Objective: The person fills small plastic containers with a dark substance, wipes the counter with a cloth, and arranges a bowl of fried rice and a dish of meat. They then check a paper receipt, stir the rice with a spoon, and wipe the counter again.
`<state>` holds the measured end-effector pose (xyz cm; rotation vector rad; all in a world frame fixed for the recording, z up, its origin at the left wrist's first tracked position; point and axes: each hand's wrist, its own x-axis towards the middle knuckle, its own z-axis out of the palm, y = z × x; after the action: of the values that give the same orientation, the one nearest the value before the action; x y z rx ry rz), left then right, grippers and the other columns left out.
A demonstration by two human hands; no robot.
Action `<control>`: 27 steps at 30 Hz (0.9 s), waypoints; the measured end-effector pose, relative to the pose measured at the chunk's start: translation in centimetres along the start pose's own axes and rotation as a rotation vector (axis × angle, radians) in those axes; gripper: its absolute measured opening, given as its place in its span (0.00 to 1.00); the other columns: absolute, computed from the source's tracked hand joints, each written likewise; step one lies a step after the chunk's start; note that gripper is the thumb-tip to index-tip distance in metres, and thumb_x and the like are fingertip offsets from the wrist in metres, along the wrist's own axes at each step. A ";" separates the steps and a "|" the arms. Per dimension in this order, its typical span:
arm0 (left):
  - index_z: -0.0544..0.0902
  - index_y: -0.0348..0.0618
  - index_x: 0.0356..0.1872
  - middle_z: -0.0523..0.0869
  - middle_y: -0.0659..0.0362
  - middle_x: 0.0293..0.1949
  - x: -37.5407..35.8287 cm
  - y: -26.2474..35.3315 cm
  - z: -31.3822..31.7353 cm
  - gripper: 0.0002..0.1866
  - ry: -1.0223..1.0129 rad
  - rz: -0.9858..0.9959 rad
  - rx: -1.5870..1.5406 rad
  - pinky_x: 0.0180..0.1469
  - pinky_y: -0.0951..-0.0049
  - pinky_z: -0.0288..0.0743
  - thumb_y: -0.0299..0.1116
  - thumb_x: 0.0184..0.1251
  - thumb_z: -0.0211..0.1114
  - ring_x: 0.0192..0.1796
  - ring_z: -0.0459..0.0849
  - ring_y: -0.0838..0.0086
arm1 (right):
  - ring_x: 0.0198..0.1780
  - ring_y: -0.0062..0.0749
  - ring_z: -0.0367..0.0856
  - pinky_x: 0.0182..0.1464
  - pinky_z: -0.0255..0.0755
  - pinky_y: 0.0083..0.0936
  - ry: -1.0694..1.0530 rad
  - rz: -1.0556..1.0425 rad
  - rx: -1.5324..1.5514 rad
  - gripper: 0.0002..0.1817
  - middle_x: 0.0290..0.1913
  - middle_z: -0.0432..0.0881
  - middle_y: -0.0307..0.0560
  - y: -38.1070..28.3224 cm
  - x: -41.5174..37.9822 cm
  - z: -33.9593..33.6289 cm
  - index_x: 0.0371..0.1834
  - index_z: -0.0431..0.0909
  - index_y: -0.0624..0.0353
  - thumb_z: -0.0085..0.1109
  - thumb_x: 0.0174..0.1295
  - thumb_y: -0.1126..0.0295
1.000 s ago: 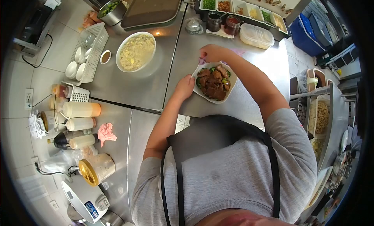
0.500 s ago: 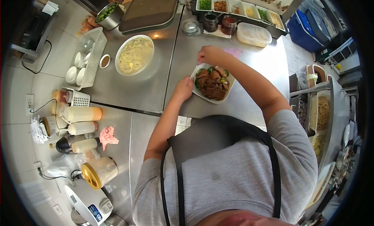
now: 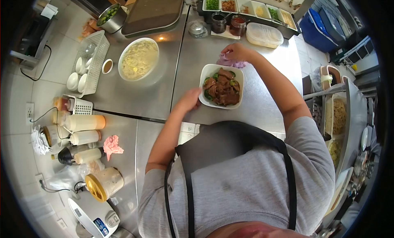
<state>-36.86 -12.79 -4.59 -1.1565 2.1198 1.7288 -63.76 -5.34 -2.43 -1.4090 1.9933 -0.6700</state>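
A white square bowl (image 3: 202,99) of glazed brown meat pieces (image 3: 225,90) and green vegetables sits on the steel counter in front of me. My left hand (image 3: 189,100), a little blurred, grips the bowl's left side, with some fingers hidden by the rim. Beyond the bowl's far right corner, my right hand (image 3: 238,53) is closed on a crumpled purple cloth (image 3: 232,62), which rests against the counter.
A white oval bowl of pale yellow food (image 3: 139,59) stands at left. Behind are two dark jars (image 3: 237,26), a lidded plastic tub (image 3: 264,35) and a topping rack (image 3: 228,5). Squeeze bottles (image 3: 85,122), a pink cloth (image 3: 112,147) and a scale (image 3: 88,213) line the left side.
My right hand has left the bowl's far rim and moved right, with the purple cloth now bunched under it. The bowl has turned to sit squarer; my left hand has shifted slightly down and left.
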 end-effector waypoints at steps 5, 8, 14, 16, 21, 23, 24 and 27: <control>0.76 0.34 0.35 0.79 0.43 0.34 3.9 3.1 -2.0 0.23 0.316 0.388 0.425 0.39 0.62 0.70 0.48 0.59 0.45 0.38 0.77 0.53 | 0.34 0.34 0.78 0.38 0.70 0.26 -0.039 -0.110 -0.167 0.13 0.34 0.80 0.47 -3.4 0.8 0.9 0.32 0.80 0.58 0.56 0.45 0.63; 0.75 0.37 0.32 0.79 0.46 0.31 6.2 4.2 -1.2 0.21 0.342 0.463 0.504 0.38 0.61 0.68 0.47 0.60 0.45 0.36 0.76 0.52 | 0.33 0.38 0.77 0.37 0.70 0.30 -0.144 -0.169 -0.360 0.12 0.32 0.80 0.48 -5.0 1.9 2.7 0.28 0.80 0.56 0.56 0.44 0.62; 0.75 0.39 0.30 0.78 0.46 0.32 6.4 4.2 -0.3 0.16 0.309 0.520 0.614 0.39 0.58 0.67 0.41 0.62 0.44 0.37 0.74 0.50 | 0.24 0.40 0.76 0.29 0.69 0.34 -0.213 -0.140 -0.474 0.12 0.20 0.77 0.50 -2.3 2.3 2.4 0.20 0.80 0.57 0.58 0.40 0.60; 0.74 0.41 0.30 0.78 0.47 0.30 6.2 3.8 -0.1 0.15 0.379 0.553 0.640 0.37 0.57 0.68 0.41 0.62 0.44 0.35 0.75 0.51 | 0.21 0.41 0.75 0.27 0.68 0.35 -0.212 -0.085 -0.355 0.12 0.17 0.76 0.50 -1.6 0.9 0.6 0.19 0.80 0.58 0.57 0.40 0.60; 0.74 0.42 0.30 0.79 0.48 0.30 6.1 3.6 0.7 0.14 0.440 0.483 0.617 0.36 0.56 0.69 0.42 0.62 0.45 0.34 0.76 0.52 | 0.28 0.39 0.77 0.32 0.69 0.33 -0.216 0.024 -0.435 0.11 0.24 0.78 0.50 -3.3 -1.0 0.3 0.24 0.80 0.57 0.54 0.44 0.62; 0.73 0.42 0.30 0.79 0.49 0.29 5.9 3.7 0.6 0.14 0.449 0.476 0.627 0.36 0.55 0.69 0.41 0.61 0.45 0.34 0.76 0.52 | 0.32 0.39 0.78 0.36 0.70 0.31 -0.083 -0.080 -0.543 0.11 0.29 0.79 0.50 -3.4 -1.7 1.8 0.27 0.80 0.56 0.53 0.47 0.62; 0.73 0.42 0.30 0.78 0.48 0.30 5.7 3.8 0.5 0.14 0.436 0.461 0.622 0.36 0.55 0.68 0.41 0.62 0.45 0.35 0.76 0.52 | 0.34 0.40 0.77 0.37 0.70 0.31 -0.085 -0.020 -0.591 0.11 0.31 0.78 0.50 -3.9 -2.2 1.8 0.28 0.79 0.55 0.52 0.47 0.62; 0.73 0.40 0.29 0.78 0.46 0.31 4.9 3.7 0.5 0.14 0.434 0.458 0.608 0.37 0.56 0.67 0.40 0.61 0.44 0.36 0.75 0.51 | 0.38 0.42 0.77 0.40 0.70 0.31 -0.064 0.137 -0.712 0.11 0.33 0.78 0.50 -4.6 -3.1 1.5 0.30 0.78 0.54 0.52 0.48 0.61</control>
<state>-42.78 -14.52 -4.80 -0.9657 3.0557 0.8435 -58.96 -3.87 0.31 -1.6163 2.3626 0.1797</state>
